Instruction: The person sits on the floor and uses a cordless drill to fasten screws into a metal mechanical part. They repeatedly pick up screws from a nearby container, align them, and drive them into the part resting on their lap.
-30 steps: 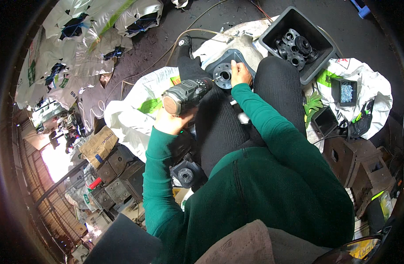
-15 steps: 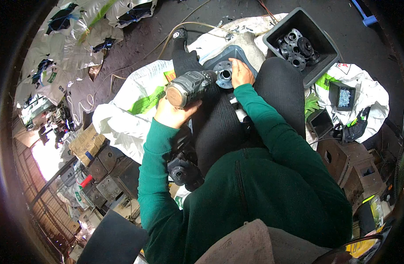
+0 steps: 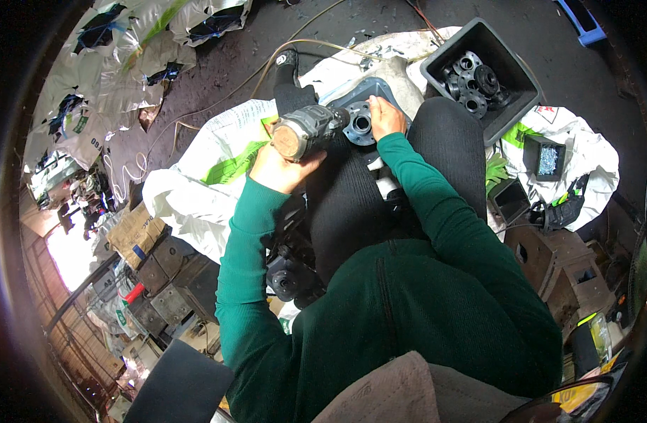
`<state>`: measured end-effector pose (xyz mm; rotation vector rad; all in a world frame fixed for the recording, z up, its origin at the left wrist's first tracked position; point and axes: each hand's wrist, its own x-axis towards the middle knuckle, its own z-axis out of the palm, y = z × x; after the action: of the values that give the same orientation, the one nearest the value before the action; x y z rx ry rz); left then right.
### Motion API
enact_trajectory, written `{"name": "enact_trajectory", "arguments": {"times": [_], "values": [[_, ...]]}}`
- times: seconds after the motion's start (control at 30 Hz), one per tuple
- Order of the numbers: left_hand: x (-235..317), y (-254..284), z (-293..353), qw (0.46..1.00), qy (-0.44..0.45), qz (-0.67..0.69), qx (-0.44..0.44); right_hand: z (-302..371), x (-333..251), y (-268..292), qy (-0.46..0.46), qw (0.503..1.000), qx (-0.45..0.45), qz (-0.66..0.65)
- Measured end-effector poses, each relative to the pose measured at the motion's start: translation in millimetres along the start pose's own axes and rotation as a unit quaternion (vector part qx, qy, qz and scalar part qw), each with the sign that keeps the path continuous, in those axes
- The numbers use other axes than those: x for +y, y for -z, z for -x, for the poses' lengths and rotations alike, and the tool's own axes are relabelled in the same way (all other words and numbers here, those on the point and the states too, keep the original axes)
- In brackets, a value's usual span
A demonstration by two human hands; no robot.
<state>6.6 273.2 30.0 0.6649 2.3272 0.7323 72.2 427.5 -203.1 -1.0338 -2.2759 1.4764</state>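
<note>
My left hand (image 3: 277,170) is wrapped round the grip of a grey-black cordless drill (image 3: 306,132). The drill lies level over my left thigh, its nose pointing right and reaching the edge of a round metal flange (image 3: 353,134) with a raised hub and a hole in the middle. Fingers of my right hand (image 3: 388,118) grip the flange at its right side. Beneath it and just beyond sits a blue-grey tub (image 3: 385,86), partly hidden. The bit's tip and any screw at the flange cannot be made out.
A dark bin (image 3: 510,121) with several similar flanges (image 3: 471,84) stands far right. Beside it, a small box (image 3: 533,158) holds shiny small pieces, near another dark box (image 3: 511,200) and a green glove (image 3: 496,169). Cables (image 3: 295,40) cross the floor beyond white sacks (image 3: 179,201).
The flange has turned slightly in my right hand, and those fingers have shifted. The drill, still in my left hand, stays almost in place with its nose at the flange.
</note>
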Motion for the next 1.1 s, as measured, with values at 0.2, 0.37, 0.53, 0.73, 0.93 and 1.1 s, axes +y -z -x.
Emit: {"name": "enact_trajectory", "arguments": {"times": [0.2,0.37,0.53,0.73,0.93,1.1], "values": [[5,-7,-19,0.998,0.041,0.018,-0.033,1,2,-1,-0.007,1.000,0.010,-0.018],[12,-10,-36,0.999,0.031,0.030,-0.034,2,-3,-2,-0.008,0.999,0.026,-0.035],[17,-13,-51,0.996,0.013,-0.071,-0.055,5,-8,0,-0.021,0.997,0.048,-0.053],[18,-15,-61,0.993,0.050,-0.082,-0.074,3,-9,1,-0.016,0.997,0.065,-0.046],[10,-18,-67,0.992,0.013,-0.102,-0.070,2,-9,0,-0.013,0.997,0.063,-0.031],[-3,-22,-67,0.989,0.042,-0.112,-0.081,5,-6,-3,-0.007,0.999,0.045,-0.025]]}}
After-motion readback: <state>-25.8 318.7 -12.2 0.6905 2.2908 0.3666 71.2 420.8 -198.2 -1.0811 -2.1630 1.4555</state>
